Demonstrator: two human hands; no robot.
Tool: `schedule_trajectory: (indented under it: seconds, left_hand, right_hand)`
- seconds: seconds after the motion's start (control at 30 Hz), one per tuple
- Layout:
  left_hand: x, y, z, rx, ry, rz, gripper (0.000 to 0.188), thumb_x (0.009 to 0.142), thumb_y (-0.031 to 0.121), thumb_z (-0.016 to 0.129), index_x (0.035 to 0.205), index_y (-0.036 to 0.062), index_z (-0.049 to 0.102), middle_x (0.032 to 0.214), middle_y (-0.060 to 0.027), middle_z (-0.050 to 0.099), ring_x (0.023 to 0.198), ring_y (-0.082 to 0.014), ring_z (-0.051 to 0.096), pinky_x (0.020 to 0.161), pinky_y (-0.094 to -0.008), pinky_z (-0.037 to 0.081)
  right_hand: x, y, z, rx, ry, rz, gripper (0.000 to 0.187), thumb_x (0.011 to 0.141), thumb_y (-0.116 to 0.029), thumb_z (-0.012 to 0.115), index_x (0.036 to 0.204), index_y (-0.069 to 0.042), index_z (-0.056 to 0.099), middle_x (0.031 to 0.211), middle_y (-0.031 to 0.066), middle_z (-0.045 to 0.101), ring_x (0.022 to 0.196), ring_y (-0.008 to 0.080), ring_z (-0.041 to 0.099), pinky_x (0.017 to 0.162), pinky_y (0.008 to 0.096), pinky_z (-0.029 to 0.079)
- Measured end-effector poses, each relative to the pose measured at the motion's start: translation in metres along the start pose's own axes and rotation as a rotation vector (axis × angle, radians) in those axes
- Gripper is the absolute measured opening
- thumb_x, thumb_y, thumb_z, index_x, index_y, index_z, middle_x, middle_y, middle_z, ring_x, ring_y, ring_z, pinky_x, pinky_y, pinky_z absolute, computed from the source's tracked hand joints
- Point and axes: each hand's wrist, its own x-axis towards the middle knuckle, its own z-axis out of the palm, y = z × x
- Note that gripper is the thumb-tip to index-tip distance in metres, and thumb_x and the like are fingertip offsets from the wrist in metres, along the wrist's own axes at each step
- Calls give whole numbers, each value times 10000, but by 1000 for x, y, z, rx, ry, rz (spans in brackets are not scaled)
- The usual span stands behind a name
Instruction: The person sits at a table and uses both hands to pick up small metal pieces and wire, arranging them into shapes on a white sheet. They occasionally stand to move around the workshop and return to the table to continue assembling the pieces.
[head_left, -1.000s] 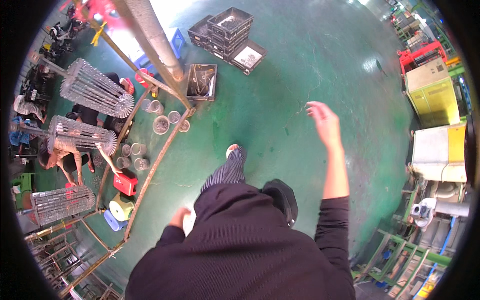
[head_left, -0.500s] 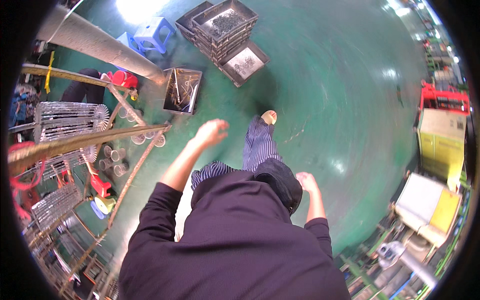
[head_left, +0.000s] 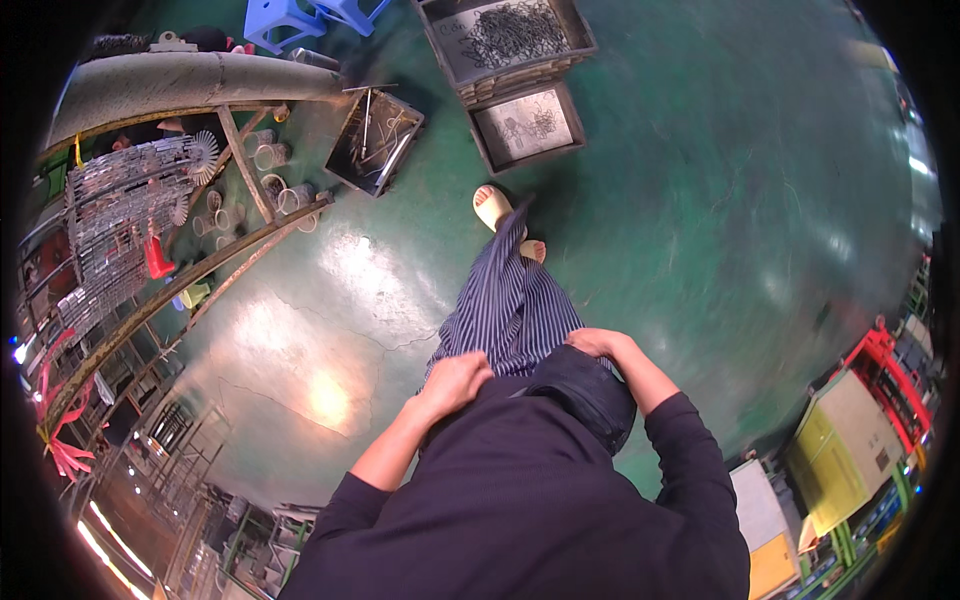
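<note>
I see my left hand resting on the striped trousers at the thigh, fingers curled together against the cloth. My right hand lies on the black pouch at my waist; I cannot tell how its fingers sit. Ahead on the green floor, past my sandal, stand grey trays of metal parts.

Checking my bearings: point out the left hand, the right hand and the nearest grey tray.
left hand [head_left: 455, 383], head view, back of the hand
right hand [head_left: 592, 343], head view, knuckles
grey tray [head_left: 527, 124], head view, its floor
</note>
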Motion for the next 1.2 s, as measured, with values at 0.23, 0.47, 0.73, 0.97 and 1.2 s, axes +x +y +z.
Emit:
schedule_trajectory:
  seconds: [0.23,0.47,0.73,0.97,1.2]
  left_hand:
    - [97,31,-2,-60,-350,-189,212,804,247,573,813,35,558,728,-161,605,725,-334,586,647,-404,443]
    - [189,74,85,-302,-319,-236,348,857,375,476,851,45,586,793,-162,616,765,-317,591,684,-404,447]
    - [262,126,174,-523,-471,-330,426,880,436,412,1040,68,557,938,-191,610,928,-345,567,806,-406,436]
    - [354,38,159,-575,-85,-218,314,887,327,446,1033,56,512,883,-162,608,822,-317,593,722,-380,467]
    - [451,-86,80,-358,300,-222,348,865,248,477,1143,38,474,1063,-157,531,952,-310,539,817,-368,431]
  right_hand:
    - [-55,-28,-105,-212,-71,235,295,728,-276,515,805,-17,635,834,191,625,792,329,608,669,402,459]
    - [-161,55,-206,-272,-526,423,378,831,-290,413,840,29,615,753,214,608,690,303,607,633,413,464]
    - [-216,93,-233,141,-750,897,338,838,-217,405,931,59,577,807,166,628,635,236,616,550,351,513]
    - [-100,162,-356,-476,-320,313,331,854,-359,473,932,-76,624,853,107,644,843,272,602,750,372,463]
    - [113,300,-462,-473,404,378,220,821,-217,532,954,-62,613,898,149,623,878,293,598,770,360,461]
